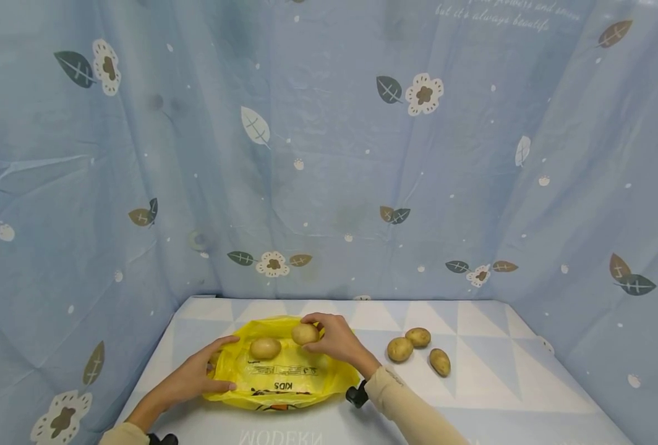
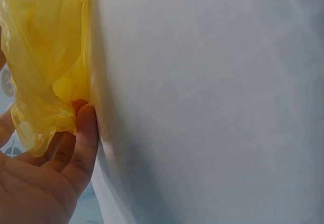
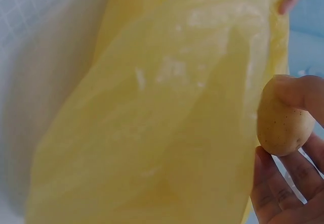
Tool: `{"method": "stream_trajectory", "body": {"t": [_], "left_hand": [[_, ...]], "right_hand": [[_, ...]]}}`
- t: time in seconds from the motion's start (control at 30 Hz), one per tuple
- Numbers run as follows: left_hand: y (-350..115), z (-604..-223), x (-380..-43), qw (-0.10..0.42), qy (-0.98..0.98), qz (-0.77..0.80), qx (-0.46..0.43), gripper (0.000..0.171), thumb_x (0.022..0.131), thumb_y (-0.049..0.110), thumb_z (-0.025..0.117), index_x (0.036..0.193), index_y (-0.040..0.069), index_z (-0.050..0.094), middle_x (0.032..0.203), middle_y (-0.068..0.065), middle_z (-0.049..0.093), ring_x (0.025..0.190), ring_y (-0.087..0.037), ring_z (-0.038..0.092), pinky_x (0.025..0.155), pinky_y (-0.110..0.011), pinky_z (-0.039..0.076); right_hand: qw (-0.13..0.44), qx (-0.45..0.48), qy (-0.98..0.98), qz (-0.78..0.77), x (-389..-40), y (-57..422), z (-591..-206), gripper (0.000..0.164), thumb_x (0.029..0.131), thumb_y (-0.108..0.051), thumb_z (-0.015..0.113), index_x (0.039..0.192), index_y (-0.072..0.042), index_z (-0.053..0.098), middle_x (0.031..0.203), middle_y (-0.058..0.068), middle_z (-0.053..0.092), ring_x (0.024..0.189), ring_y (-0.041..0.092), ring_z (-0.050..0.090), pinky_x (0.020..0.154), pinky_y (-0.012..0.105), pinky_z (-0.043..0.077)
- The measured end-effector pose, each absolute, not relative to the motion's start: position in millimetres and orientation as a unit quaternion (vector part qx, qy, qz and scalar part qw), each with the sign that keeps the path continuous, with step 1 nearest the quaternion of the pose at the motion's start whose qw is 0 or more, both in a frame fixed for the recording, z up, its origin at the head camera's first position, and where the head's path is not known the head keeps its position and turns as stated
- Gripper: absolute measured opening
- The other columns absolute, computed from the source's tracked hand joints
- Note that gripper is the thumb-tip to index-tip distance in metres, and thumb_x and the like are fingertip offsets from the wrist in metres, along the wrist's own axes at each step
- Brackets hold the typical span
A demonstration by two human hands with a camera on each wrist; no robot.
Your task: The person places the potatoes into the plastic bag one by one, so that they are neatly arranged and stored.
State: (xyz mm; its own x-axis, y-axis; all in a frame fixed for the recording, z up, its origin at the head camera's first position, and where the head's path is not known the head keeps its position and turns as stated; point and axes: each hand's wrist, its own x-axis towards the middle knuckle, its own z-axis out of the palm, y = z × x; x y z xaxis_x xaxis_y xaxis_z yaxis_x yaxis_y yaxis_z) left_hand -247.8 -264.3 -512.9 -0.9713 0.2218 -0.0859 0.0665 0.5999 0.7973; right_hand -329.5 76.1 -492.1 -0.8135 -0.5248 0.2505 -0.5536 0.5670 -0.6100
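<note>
A yellow plastic bag (image 1: 284, 386) lies spread wide on the table, its mouth facing up and printed lettering visible inside. My left hand (image 1: 192, 374) holds the bag's left side, thumb and fingers spread along the rim; the left wrist view shows the fingers (image 2: 83, 143) curled against the thin plastic. One potato (image 1: 264, 348) rests inside the bag. Over the bag's far right part, my right hand (image 1: 334, 339) pinches a second potato (image 1: 305, 334) between thumb and fingers. In the right wrist view this held potato (image 3: 284, 125) shows beside the bag's yellow wall (image 3: 167, 113).
To the right of the bag, three more potatoes (image 1: 399, 350) sit close together on the table. The table (image 1: 496, 386) has a cloth with pale triangles. A blue curtain (image 1: 329, 185) with leaf and flower prints hangs behind and along both sides.
</note>
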Motion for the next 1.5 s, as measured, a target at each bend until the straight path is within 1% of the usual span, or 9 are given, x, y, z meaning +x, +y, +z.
{"method": "stream_trajectory", "body": {"t": [0.23, 0.47, 0.67, 0.97, 1.17, 1.33, 1.5], "left_hand": [[-264, -512, -249, 0.088, 0.893, 0.434, 0.084, 0.100, 0.071, 0.036, 0.095, 0.155, 0.018, 0.043, 0.161, -0.020, 0.037, 0.146, -0.049, 0.032, 0.111, -0.071, 0.031], [-264, -514, -249, 0.085, 0.894, 0.430, 0.090, 0.100, 0.071, 0.037, 0.095, 0.155, 0.019, 0.044, 0.161, -0.021, 0.037, 0.146, -0.051, 0.031, 0.110, -0.074, 0.028], [-265, -515, -249, 0.088, 0.890, 0.439, 0.083, 0.099, 0.071, 0.036, 0.095, 0.154, 0.020, 0.044, 0.161, -0.020, 0.037, 0.147, -0.050, 0.030, 0.112, -0.074, 0.026], [-263, -510, -247, 0.092, 0.888, 0.441, 0.091, 0.099, 0.073, 0.034, 0.095, 0.155, 0.018, 0.042, 0.161, -0.020, 0.036, 0.146, -0.050, 0.030, 0.111, -0.075, 0.027], [-264, -513, -247, 0.097, 0.885, 0.447, 0.083, 0.099, 0.073, 0.035, 0.095, 0.155, 0.019, 0.042, 0.162, -0.020, 0.036, 0.146, -0.049, 0.030, 0.111, -0.075, 0.026], [-265, -513, -248, 0.090, 0.886, 0.444, 0.095, 0.098, 0.074, 0.035, 0.094, 0.156, 0.019, 0.042, 0.162, -0.018, 0.036, 0.147, -0.048, 0.031, 0.111, -0.073, 0.028], [-266, -513, -249, 0.088, 0.887, 0.442, 0.100, 0.097, 0.075, 0.035, 0.093, 0.156, 0.017, 0.042, 0.162, -0.019, 0.036, 0.146, -0.048, 0.031, 0.111, -0.073, 0.027]], "right_hand": [[0.017, 0.312, -0.891, 0.330, -335, 70, -496, 0.048, 0.083, -0.024, 0.089, 0.127, -0.022, 0.071, 0.116, -0.011, 0.071, 0.092, 0.007, 0.060, 0.080, 0.026, 0.052], [0.009, 0.318, -0.886, 0.337, -334, 62, -497, 0.047, 0.082, -0.022, 0.090, 0.125, -0.021, 0.071, 0.114, -0.011, 0.070, 0.092, 0.007, 0.059, 0.079, 0.025, 0.052], [0.003, 0.316, -0.889, 0.332, -335, 55, -501, 0.047, 0.082, -0.024, 0.089, 0.125, -0.020, 0.071, 0.114, -0.011, 0.070, 0.092, 0.006, 0.059, 0.080, 0.024, 0.052], [-0.004, 0.313, -0.895, 0.318, -336, 47, -504, 0.048, 0.083, -0.023, 0.089, 0.127, -0.019, 0.071, 0.117, -0.009, 0.071, 0.095, 0.007, 0.060, 0.083, 0.025, 0.053], [-0.003, 0.313, -0.900, 0.305, -336, 48, -509, 0.048, 0.082, -0.022, 0.089, 0.126, -0.016, 0.072, 0.120, -0.005, 0.071, 0.099, 0.007, 0.062, 0.086, 0.026, 0.054], [0.004, 0.309, -0.903, 0.297, -337, 48, -511, 0.048, 0.080, -0.020, 0.091, 0.124, -0.015, 0.073, 0.120, -0.002, 0.072, 0.100, 0.010, 0.064, 0.087, 0.027, 0.054], [0.003, 0.305, -0.905, 0.296, -339, 46, -515, 0.049, 0.078, -0.019, 0.092, 0.124, -0.014, 0.073, 0.120, -0.002, 0.072, 0.104, 0.011, 0.064, 0.090, 0.028, 0.053]]}}
